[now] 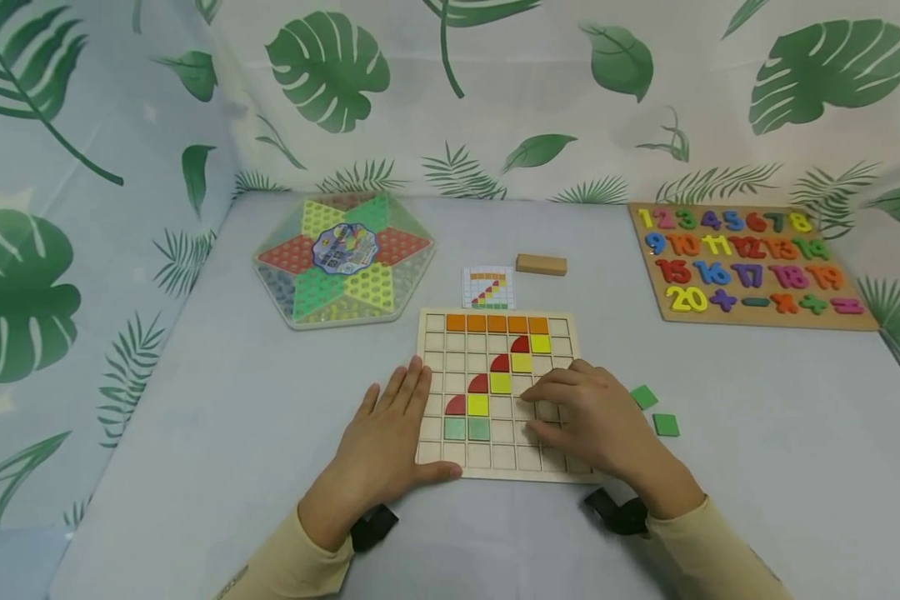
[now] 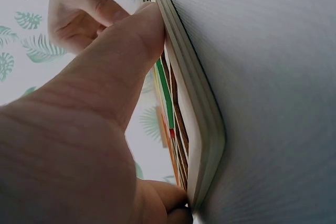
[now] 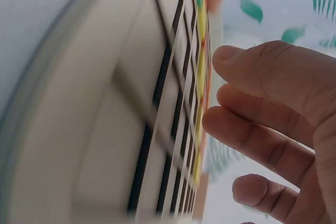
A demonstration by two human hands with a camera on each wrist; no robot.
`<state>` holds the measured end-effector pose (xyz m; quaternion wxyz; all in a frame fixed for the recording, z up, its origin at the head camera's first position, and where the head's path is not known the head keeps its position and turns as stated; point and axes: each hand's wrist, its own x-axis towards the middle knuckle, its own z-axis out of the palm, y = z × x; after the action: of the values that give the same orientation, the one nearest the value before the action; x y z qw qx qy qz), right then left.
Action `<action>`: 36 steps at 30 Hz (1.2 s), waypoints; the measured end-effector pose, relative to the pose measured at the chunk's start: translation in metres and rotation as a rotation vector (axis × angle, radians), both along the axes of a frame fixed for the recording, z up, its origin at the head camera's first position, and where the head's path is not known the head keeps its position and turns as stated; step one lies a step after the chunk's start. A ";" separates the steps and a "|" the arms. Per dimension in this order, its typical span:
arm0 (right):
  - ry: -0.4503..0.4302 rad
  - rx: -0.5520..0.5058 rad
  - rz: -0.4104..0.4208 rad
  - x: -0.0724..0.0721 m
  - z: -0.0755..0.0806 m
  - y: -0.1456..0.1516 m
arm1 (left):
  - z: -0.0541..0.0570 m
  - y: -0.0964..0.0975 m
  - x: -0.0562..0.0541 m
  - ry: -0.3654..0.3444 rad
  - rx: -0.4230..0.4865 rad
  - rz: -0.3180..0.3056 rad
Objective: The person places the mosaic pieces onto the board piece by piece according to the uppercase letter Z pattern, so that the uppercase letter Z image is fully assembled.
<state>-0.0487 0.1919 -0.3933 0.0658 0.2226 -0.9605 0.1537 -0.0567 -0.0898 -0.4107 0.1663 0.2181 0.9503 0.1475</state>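
Note:
A wooden grid board (image 1: 502,457) lies flat, with orange squares along its top row, a diagonal of red quarter-round and yellow pieces, and two green squares (image 1: 478,429) at lower left. My left hand (image 1: 386,442) rests at the board's left side, fingers straight along the edge, its thumb (image 2: 139,35) on the front rim. Over the board's right half hovers my right hand (image 1: 600,417). Its fingers (image 3: 252,135) are loosely bent and apart from the thumb, with nothing visible between them. Two loose green squares (image 1: 666,425) lie on the cloth right of that hand.
Behind the board lie a small pattern card (image 1: 487,287) and a wooden block (image 1: 542,265). A hexagonal star-patterned game board (image 1: 345,262) is at back left. A number puzzle board (image 1: 750,267) sits at back right, before the leaf-print backdrop.

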 end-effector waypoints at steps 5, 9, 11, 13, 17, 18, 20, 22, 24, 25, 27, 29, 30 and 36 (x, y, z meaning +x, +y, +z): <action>0.010 0.013 -0.047 0.000 0.003 0.022 | 0.000 0.000 0.000 -0.005 0.000 0.003; -0.009 0.025 -0.087 0.000 0.007 0.035 | 0.000 0.001 0.000 -0.005 -0.003 0.004; -0.026 0.034 -0.114 0.001 0.008 0.043 | -0.001 0.001 0.000 -0.007 0.000 0.004; -0.036 0.051 -0.143 0.004 0.007 0.051 | -0.001 0.001 0.000 -0.009 0.002 0.003; -0.038 0.081 -0.201 0.010 0.005 0.069 | -0.001 0.001 0.001 -0.009 0.003 0.002; -0.035 0.084 -0.211 0.012 0.004 0.073 | -0.001 0.001 0.001 -0.010 0.004 0.004; -0.035 0.087 -0.230 0.014 0.003 0.080 | 0.000 0.001 0.001 -0.012 0.010 0.007; -0.035 0.088 -0.239 0.017 0.001 0.087 | 0.000 0.001 0.001 -0.014 0.015 0.009; -0.037 0.092 -0.251 0.019 0.001 0.094 | 0.000 0.000 0.001 -0.018 0.020 0.010; -0.039 0.096 -0.258 0.020 0.000 0.097 | 0.000 0.000 0.001 -0.019 0.021 0.010; -0.044 0.104 -0.274 0.021 -0.001 0.103 | 0.000 0.000 0.001 -0.020 0.020 0.008; -0.049 0.112 -0.289 0.022 -0.001 0.107 | 0.000 0.000 0.001 -0.020 0.021 0.008; -0.051 0.116 -0.294 0.022 -0.001 0.109 | 0.000 0.000 0.001 -0.019 0.021 0.008; -0.058 0.118 -0.307 0.024 -0.001 0.118 | 0.002 0.001 0.001 -0.016 0.020 0.011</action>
<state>-0.0246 0.3102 -0.3943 0.0478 0.0722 -0.9920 0.0917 -0.0552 -0.0889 -0.4090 0.1709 0.2134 0.9485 0.1598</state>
